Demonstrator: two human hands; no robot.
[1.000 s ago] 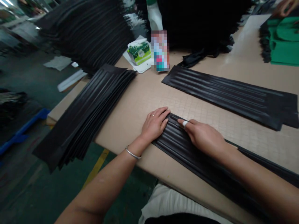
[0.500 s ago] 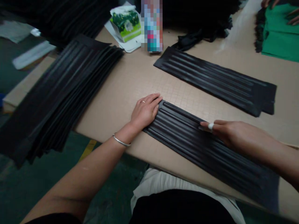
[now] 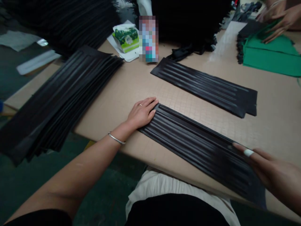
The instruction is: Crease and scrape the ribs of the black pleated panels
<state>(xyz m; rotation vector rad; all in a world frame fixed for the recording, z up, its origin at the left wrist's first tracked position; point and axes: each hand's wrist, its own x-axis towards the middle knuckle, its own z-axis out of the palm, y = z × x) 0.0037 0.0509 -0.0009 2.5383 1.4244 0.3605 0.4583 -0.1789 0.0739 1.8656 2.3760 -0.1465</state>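
One ribbed panel (image 3: 192,141) under left grip (image 3: 142,113), flat, released; right grip (image 3: 264,164) unclear; packet label (image 3: 129,40) illegible.

Tan above, dark green below

A tan table (image 3: 131,84) spans the middle of the frame, its front edge slanting from centre left down to lower right. A faint grid pattern marks the top right of centre, and light leaves a soft gloss toward the upper right. The dark green floor (image 3: 103,188) shows dimly at lower left, with a yellow patch (image 3: 89,145) by the table's edge. At upper left, a whitish sheet (image 3: 18,40) and a long pale strip (image 3: 37,61) appear blurred.
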